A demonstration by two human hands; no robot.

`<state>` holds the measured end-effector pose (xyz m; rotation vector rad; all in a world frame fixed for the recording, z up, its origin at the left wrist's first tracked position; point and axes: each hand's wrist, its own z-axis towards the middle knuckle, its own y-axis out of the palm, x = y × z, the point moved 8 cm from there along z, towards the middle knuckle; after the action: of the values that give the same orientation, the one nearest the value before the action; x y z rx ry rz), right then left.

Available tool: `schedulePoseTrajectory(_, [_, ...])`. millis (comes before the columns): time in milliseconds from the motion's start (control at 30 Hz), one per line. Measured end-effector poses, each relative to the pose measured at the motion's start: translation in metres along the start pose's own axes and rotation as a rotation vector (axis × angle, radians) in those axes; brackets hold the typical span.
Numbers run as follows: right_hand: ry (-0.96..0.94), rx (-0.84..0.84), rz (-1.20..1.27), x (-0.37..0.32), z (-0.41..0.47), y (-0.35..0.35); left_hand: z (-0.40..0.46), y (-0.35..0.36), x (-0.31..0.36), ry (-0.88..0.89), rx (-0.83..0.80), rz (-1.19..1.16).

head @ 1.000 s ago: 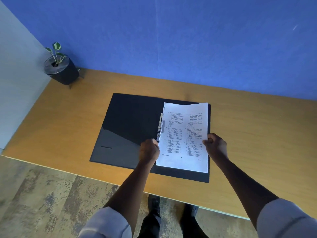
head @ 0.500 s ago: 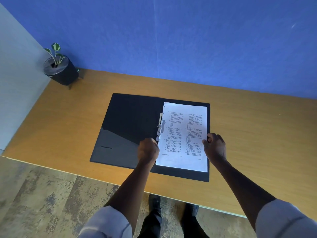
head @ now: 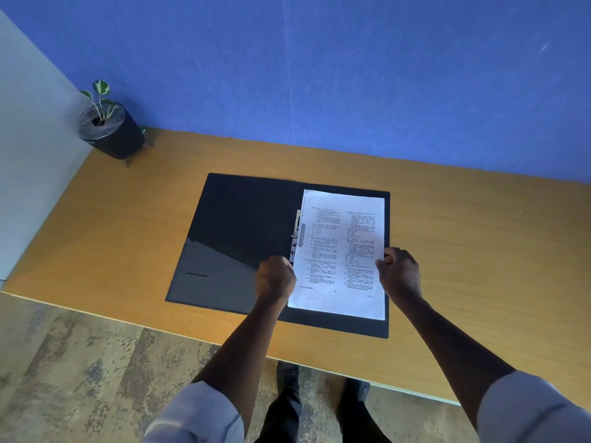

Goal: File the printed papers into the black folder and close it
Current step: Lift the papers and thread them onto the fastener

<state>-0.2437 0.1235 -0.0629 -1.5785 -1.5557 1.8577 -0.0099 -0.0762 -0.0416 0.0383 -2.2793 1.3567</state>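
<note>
Settling flatter onto right half of open black folder [head: 243, 238], printed papers [head: 340, 251] now lie more square than moment ago; far edge no longer lifted. Left hand [head: 275, 279] pinches left paper edge near metal fastener [head: 296, 233]; right hand [head: 398, 273] grips right edge. Papers probably almost seated on fastener; cover not yet closed. Left half of folder holds nothing.

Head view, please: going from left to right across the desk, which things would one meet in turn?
potted plant → open left cover of the black folder → left hand → printed papers → right hand → bare stretch of the desk.
</note>
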Motion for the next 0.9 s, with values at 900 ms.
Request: schedulePoseTrajectory(900, [-0.257, -0.134, -0.262, -0.079, 0.001, 0.083, 0.086, -0.026, 0.044, 0.224, -0.120, 0.001])
